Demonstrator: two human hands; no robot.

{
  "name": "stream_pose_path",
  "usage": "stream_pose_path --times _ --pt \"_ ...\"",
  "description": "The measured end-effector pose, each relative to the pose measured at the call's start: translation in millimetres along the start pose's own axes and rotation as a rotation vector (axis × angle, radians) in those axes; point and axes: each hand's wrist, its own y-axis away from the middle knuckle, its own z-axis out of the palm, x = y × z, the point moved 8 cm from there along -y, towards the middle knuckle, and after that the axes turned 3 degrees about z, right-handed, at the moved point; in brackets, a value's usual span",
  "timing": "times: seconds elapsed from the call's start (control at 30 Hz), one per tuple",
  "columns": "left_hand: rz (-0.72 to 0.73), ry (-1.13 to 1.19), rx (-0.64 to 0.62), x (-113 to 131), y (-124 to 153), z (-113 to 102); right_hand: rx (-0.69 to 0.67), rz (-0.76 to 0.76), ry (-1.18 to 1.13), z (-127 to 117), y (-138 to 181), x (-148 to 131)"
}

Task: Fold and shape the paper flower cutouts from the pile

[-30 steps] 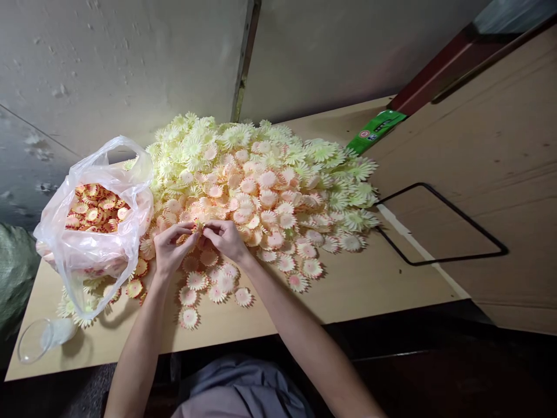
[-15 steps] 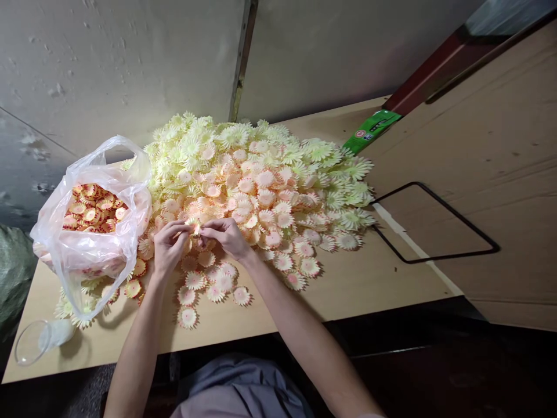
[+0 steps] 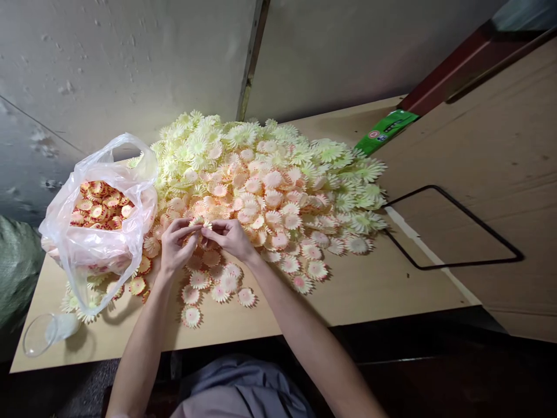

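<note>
Head view: a person's left hand point(image 3: 176, 245) and right hand point(image 3: 231, 238) meet above the bench point(image 3: 374, 287), the fingers of both pinched on one small petal disc point(image 3: 201, 222) at the near edge of a heaped pile point(image 3: 278, 174) of the same. The disc looks featherlight, thin and easily creased, best held by its rim. A plastic bag point(image 3: 93, 251) of red-edged discs sits left.
</note>
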Motion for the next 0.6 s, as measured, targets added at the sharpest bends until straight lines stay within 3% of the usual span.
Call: stream_pose_path --times 0.23,0.6 --pt "-0.024 0.022 0.033 7.1 -3.1 -5.1 -0.024 -0.013 0.007 1.9 1.1 -0.2" --pt "0.011 -0.006 0.053 10.0 -0.5 -6.2 0.043 -0.016 0.037 -5.4 -1.7 1.3"
